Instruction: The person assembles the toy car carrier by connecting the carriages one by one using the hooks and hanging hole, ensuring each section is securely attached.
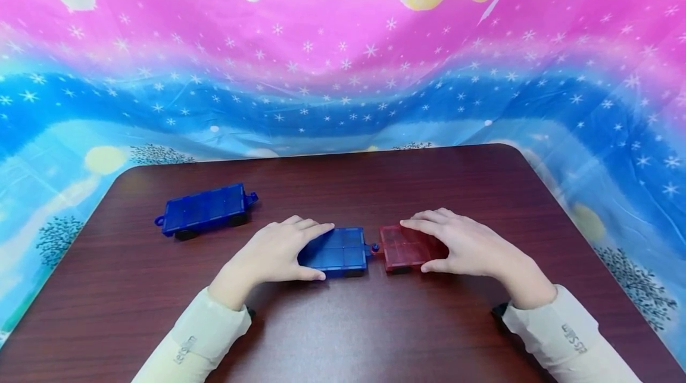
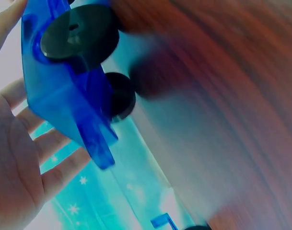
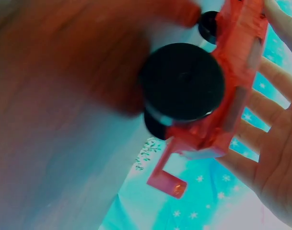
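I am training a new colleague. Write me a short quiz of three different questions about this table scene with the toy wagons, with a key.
1. True or false: the right hand holds the red wagon.
2. How many blue wagons stand on the table?
3. Which thing touches no hand? A. the red wagon B. the blue wagon at the left hand C. the far blue wagon

Key:
1. True.
2. Two: the near blue wagon and the far blue wagon.
3. C.
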Available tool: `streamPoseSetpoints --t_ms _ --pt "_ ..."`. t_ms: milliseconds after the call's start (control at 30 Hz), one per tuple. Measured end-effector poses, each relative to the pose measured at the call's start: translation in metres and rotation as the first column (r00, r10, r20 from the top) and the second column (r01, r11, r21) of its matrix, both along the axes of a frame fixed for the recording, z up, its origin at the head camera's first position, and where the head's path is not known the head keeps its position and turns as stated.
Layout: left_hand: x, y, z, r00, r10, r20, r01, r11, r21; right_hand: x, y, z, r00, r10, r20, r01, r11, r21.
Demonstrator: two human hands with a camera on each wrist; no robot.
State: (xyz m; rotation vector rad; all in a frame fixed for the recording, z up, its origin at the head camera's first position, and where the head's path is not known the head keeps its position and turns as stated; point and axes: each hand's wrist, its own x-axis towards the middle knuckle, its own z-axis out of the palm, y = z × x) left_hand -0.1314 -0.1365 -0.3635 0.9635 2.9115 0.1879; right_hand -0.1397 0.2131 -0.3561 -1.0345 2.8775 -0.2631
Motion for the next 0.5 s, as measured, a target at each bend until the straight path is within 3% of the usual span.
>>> streamPoseSetpoints --t_ms 267,500 --pt "0.008 -0.031 0.004 0.999 0.022 -0.031 -0.02 0.998 0.052 -0.002 -0.014 0.009 0.999 0.038 -0.03 -0.04 0.997 -0.064" --pt "0.015 -0.069 0.008 0.995 0.089 -0.054 -0.085 0.994 0.07 -0.007 -0.034 0.01 0.997 0.071 -0.025 -0.073 0.993 -0.092"
